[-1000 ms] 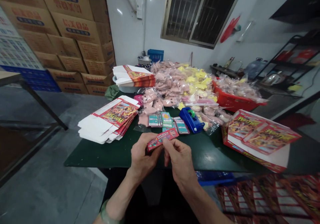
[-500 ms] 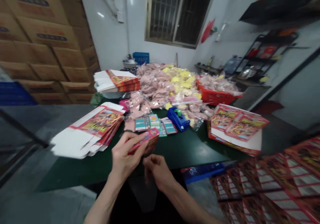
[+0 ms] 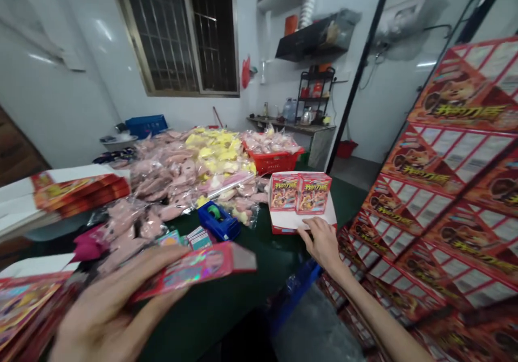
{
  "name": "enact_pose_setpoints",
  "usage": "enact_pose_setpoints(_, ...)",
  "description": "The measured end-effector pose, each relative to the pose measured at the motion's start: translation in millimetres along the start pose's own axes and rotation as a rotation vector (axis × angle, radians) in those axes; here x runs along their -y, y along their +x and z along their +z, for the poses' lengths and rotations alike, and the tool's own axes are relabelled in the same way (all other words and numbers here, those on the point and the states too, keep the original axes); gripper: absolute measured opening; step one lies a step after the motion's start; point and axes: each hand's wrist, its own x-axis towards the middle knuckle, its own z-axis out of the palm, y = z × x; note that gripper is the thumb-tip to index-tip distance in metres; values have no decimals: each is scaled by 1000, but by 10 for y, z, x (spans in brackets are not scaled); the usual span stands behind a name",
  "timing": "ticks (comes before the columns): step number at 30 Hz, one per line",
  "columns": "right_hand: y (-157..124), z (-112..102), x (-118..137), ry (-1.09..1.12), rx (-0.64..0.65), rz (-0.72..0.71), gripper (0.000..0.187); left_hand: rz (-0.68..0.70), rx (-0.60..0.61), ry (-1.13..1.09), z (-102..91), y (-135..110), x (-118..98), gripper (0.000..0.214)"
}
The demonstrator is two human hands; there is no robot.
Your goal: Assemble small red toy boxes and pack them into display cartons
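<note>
My left hand [image 3: 109, 308] is close to the camera at the lower left and blurred; its fingers and thumb pinch a flat red shiny packet [image 3: 194, 267]. My right hand [image 3: 322, 241] is stretched out to the right over the dark green table [image 3: 226, 308]. Its fingers rest on the white front flap of an open red display box [image 3: 300, 200], with the fingers apart and nothing in them.
A blue tape dispenser [image 3: 218, 220] and small teal cards [image 3: 198, 238] lie mid-table. Behind them are heaps of pink and yellow bagged items [image 3: 190, 162] and a red basket [image 3: 273, 159]. Flat red cartons [image 3: 60, 189] are stacked at left. Stacked red boxes [image 3: 445, 189] form a wall at right.
The view has swung right. My right hand let go of the red packet and reached out to the open box. My left hand still holds the packet, now closer to the camera.
</note>
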Motion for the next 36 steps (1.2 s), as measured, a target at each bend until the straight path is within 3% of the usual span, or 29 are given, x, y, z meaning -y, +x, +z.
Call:
enact_pose_setpoints(2, -33, 42, -129, -66, 25, -42, 19, 124, 121, -127, 474, 356, -181, 29)
enact_pose_setpoints(5, -108, 104, -187, -128, 37, -90, 16, 191, 191, -335, 1266, 781, -347, 27)
enact_pose_setpoints(8, -137, 148, -203, -161, 27, -110, 14, 180, 263, -350, 1993, 992, -351, 26)
enact_pose_setpoints(11, -138, 185, -237, -203, 36, -113, 12, 178, 283, -277, 2503, 1087, -270, 27)
enact_pose_setpoints(15, -183, 239, -292, -228, 18, -128, 10, 195, 317, -147, 2827, 1235, -154, 28)
enact_pose_setpoints(22, -308, 310, -341, -261, -57, -192, 10, 259, 370, 93, 3059, 1327, -61, 25)
enact_pose_setpoints(25, -321, 275, -413, -306, -65, -269, 17, 261, 402, 146, 3062, 1264, -162, 31)
enact_pose_setpoints(28, -287, 154, -438, -301, -105, -315, 34, 216, 397, 183, 2798, 1153, -271, 51)
enact_pose_setpoints(30, -228, 64, -339, -238, -178, -309, 42, 179, 371, 201, 2446, 995, -278, 64)
enact_pose_setpoints(32, -163, 13, -96, -117, -226, -358, 34, 149, 351, 209, 1997, 718, -207, 58)
enact_pose_setpoints(36, -143, 119, 812, 249, -114, -469, 16, -36, 262, 146, 1046, -138, 146, 26)
